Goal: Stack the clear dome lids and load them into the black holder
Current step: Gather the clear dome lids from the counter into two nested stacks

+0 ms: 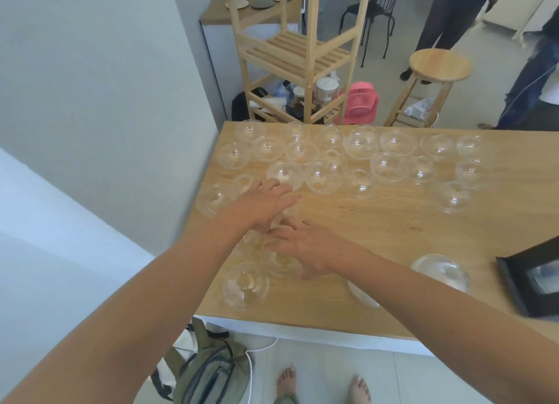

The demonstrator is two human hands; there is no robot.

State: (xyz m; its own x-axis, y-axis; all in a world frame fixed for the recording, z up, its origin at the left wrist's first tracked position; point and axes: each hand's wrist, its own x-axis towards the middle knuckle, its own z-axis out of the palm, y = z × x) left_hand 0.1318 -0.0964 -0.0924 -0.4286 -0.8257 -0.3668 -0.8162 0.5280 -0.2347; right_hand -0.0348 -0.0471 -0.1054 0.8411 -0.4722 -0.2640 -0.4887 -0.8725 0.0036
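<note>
**Gathering lids at the near-left corner, holder still waiting**

I read this as the collecting step: both my hands are over the cluster of clear dome lids farthest from the black holder (532,278), which sits at the right edge of the wooden table (393,222). My left hand (266,202) is spread, fingers reaching flat across the table toward a lid (286,175) just beyond the fingertips. My right hand (305,245) is also spread, palm down, over a lid (279,263) that it seems to be covering; I cannot tell whether the fingers have closed on it. Another lid (245,285) stands just on the near side of that one, untouched.

Most of the lids lie in loose rows along the table's far side, well apart from the holder, dome up. One separate lid (440,270) sits just beside the holder. Something pale shows inside the holder, too blurred to name.

The lids are thin, glossy, see-through plastic, round-topped with a flared rim, so they should nest easily but slip and flex under a hard squeeze. The holder is matte, dark and square-edged. Next I judge I need to close on one lid by its rim, lift it straight, and seat it over a neighbour.
</note>
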